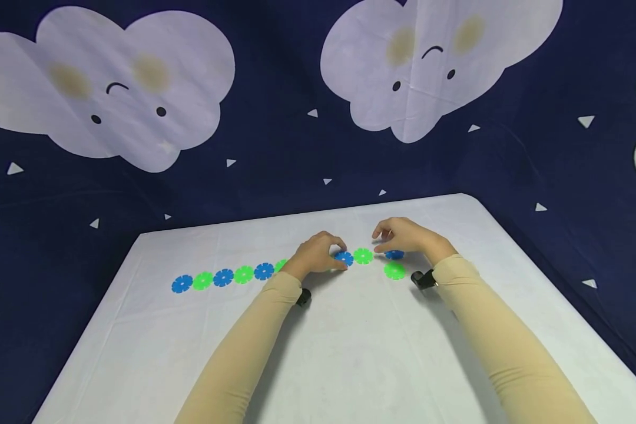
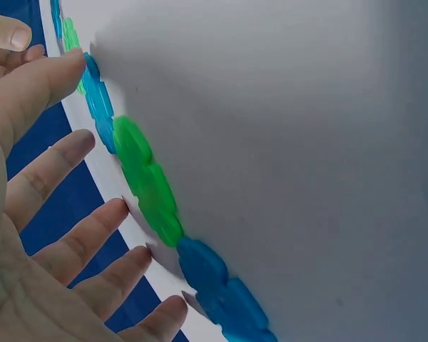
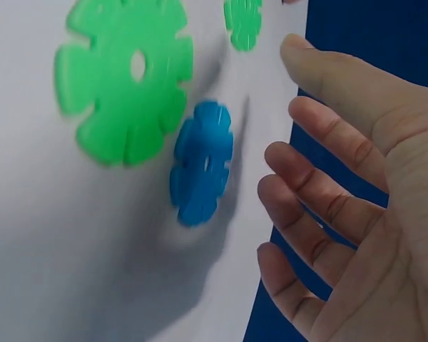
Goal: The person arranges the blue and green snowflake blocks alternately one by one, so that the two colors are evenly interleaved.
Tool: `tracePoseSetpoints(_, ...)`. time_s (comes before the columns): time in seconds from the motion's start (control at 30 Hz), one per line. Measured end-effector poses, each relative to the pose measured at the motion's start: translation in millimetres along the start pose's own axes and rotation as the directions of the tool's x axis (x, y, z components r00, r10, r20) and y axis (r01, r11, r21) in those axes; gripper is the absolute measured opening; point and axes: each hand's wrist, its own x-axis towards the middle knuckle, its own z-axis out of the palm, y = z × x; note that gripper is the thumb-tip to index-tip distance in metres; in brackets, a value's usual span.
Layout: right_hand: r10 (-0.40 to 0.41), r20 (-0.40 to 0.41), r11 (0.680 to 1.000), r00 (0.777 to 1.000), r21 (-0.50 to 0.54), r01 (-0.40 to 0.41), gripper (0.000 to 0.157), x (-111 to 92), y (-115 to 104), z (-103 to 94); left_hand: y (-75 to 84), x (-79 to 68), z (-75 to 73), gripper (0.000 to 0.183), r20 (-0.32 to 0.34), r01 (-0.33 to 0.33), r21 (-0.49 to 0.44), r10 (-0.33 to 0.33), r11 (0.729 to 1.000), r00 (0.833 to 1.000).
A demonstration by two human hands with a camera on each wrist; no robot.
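Alternating blue and green notched plastic discs form a row across the white table. My left hand point(image 1: 316, 254) is over the right part of the row, thumb and index finger on either side of a blue disc point(image 1: 343, 258). In the left wrist view the thumb overlaps that blue disc point(image 2: 98, 107), while the other fingers spread apart. A green disc point(image 1: 363, 256) ends the row, between both hands. My right hand point(image 1: 403, 234) hovers with loosely bent fingers above a separate blue disc point(image 1: 394, 255), holding nothing. Nearer the front lies a separate green disc point(image 1: 394, 271).
The row runs left to a blue disc point(image 1: 182, 284); my left hand and sleeve hide its middle. Dark blue cloth with white clouds point(image 1: 275, 118) hangs behind the white table point(image 1: 350, 353). A black wrist camera point(image 1: 423, 279) sits under the right wrist.
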Motion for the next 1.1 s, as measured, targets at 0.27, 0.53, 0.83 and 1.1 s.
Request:
tracePoseSetpoints(0.27,0.066,0.011,0.998,0.998,0.020,-0.066,0.040,-8.7,20.4,-5.8,6.2,7.8,3.5,0.050,-0.043,-0.044,-0.009,0.044,0.999,0.998)
tracePoseSetpoints(0.53,0.080,0.006,0.993,0.997,0.084,-0.080,0.041,-16.6,37.4,-5.1,13.1,15.7,9.3,0.052,-0.020,-0.033,-0.096,0.032,0.995,0.999)
tracePoseSetpoints(0.83,0.090,0.022,0.983,0.996,0.160,-0.093,0.049,-22.3,41.5,-3.5,15.3,23.2,14.1,0.056,0.008,-0.026,-0.155,0.028,0.988,1.000)
tracePoseSetpoints(1.1,0.124,0.026,0.977,0.992,0.171,-0.127,0.047,-23.3,41.0,-3.7,22.2,19.8,13.4,0.053,0.020,0.009,-0.172,-0.005,0.985,1.000)
